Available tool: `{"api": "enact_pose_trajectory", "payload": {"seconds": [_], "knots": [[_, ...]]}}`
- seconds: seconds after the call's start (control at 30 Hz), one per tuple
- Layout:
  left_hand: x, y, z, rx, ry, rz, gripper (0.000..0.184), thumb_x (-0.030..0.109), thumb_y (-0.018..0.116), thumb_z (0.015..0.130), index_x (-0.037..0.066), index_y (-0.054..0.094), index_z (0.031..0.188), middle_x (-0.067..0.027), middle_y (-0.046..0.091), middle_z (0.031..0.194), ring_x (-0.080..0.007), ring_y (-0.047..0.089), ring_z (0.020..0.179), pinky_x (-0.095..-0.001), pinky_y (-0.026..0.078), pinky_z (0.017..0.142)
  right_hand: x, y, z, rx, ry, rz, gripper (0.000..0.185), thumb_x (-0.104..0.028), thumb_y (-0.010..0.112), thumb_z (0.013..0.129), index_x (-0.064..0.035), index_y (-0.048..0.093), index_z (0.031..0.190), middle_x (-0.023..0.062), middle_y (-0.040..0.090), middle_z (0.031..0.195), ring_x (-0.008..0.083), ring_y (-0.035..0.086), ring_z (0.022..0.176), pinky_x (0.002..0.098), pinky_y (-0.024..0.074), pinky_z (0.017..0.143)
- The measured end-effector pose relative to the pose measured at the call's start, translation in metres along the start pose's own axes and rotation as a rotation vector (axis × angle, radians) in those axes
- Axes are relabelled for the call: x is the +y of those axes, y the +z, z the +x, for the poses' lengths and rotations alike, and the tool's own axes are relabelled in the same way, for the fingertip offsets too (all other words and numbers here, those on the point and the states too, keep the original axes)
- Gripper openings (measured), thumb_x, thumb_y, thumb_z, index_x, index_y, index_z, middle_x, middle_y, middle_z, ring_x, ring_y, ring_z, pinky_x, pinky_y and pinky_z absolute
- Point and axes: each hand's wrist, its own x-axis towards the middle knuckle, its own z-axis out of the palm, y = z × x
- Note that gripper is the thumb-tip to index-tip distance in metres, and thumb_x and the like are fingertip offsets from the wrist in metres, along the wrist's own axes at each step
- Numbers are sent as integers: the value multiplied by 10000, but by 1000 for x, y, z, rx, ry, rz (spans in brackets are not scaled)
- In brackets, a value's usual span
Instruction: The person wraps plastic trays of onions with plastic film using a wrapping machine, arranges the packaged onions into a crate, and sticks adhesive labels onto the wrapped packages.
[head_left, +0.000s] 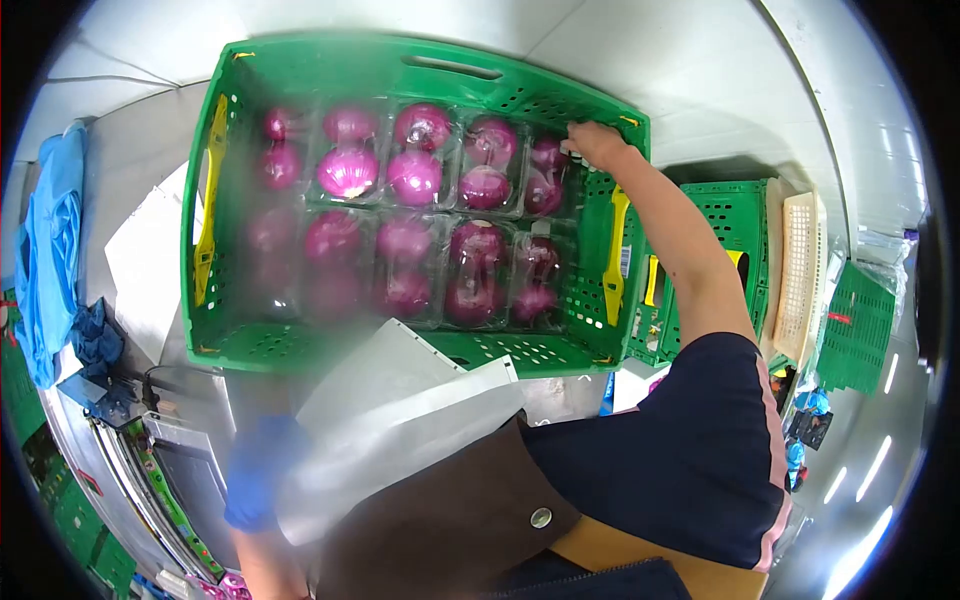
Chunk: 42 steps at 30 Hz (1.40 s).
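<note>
A large green crate (460, 70) holds two rows of clear packs of red onions (415, 177). My right hand (595, 143) reaches inside its far right corner, by the rightmost pack of the back row. Its fingers are curled at something small and whitish that I cannot make out. My left hand (265, 470), in a blue glove and smeared by motion, is below the crate's near left side. White sheets (410, 410) lie between that hand and the crate's near edge; whether the hand touches them is unclear.
More green crates (735, 205) and a cream basket (797, 275) stand to the right. Blue plastic (50, 250) hangs at the far left, near a white sheet (145, 270). A machine with a dark panel (195, 480) is at the lower left.
</note>
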Motion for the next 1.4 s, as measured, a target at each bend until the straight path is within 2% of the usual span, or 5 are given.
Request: {"api": "enact_pose_trajectory", "payload": {"seconds": [0.33, 0.6, 0.73, 1.13, 1.4], "knots": [[-8, 4, -10, 131, 22, -19, 58, 56, 663, 690, 20, 624, 712, 10, 578, 665, -86, 529, 629, -229, 404, 600, -64, -55, 7, -46, -290, 504, 219, -303, 525, 914, -100, 514, 996, 130, 636, 852, 340, 610, 801, 452, 457, 670], [-17, -10, -35, 245, -5, -86, 118, 84, 690, 674, 18, 647, 762, -6, 608, 733, -106, 561, 691, -236, 431, 657, -102, -34, 15, 242, -122, -155, 226, -186, 516, 882, -132, 480, 1098, 108, 638, 870, 314, 650, 769, 447, 504, 674], [-17, -13, -55, 390, 13, -47, 181, 78, 711, 664, 11, 668, 826, -34, 635, 804, -131, 586, 746, -255, 454, 713, -144, -72, 29, 243, -429, 452, 294, -166, 533, 852, -128, 461, 1134, 100, 618, 957, 322, 621, 801, 429, 493, 680], [-17, -10, -82, 488, 44, -163, 192, 54, 710, 661, 2, 663, 840, -45, 639, 802, -134, 586, 737, -259, 450, 704, -236, -105, 74, 432, -635, 220, 353, -48, 571, 737, -108, 500, 1076, 76, 545, 1046, 279, 629, 736, 417, 496, 624], [-33, -20, -99, 613, -4, -177, 223, 46, 699, 654, -5, 646, 864, -60, 637, 834, -154, 589, 771, -270, 448, 748, -286, -91, 138, 420, -709, 29, 370, -25, 597, 709, -50, 504, 1066, 132, 518, 1097, 306, 554, 1030, 397, 518, 780]]}}
